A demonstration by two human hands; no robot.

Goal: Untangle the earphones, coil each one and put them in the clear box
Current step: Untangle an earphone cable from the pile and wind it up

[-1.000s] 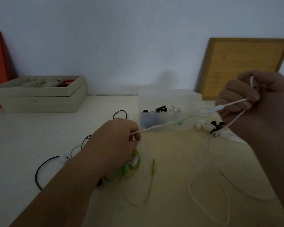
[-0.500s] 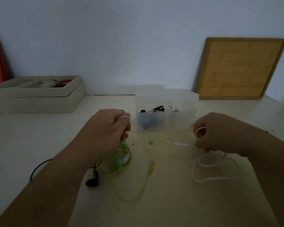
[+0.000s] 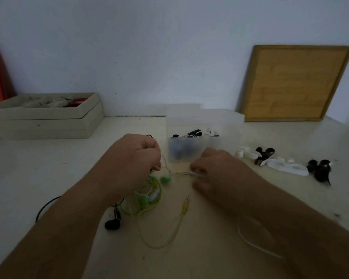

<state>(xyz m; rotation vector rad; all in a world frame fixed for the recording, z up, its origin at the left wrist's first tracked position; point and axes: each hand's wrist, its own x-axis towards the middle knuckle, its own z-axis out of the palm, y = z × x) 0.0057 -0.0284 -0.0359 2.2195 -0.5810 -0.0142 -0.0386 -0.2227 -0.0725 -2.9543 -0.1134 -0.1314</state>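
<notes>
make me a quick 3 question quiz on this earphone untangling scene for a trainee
1. True or false: the clear box already has earphones in it.
2. What do the left hand and the right hand pinch between them? A) white cable B) red ribbon C) blue pen
3. Fill in: the green earphones lie bunched on the table just under the ___ hand.

Key: 1 true; 2 A; 3 left
</notes>
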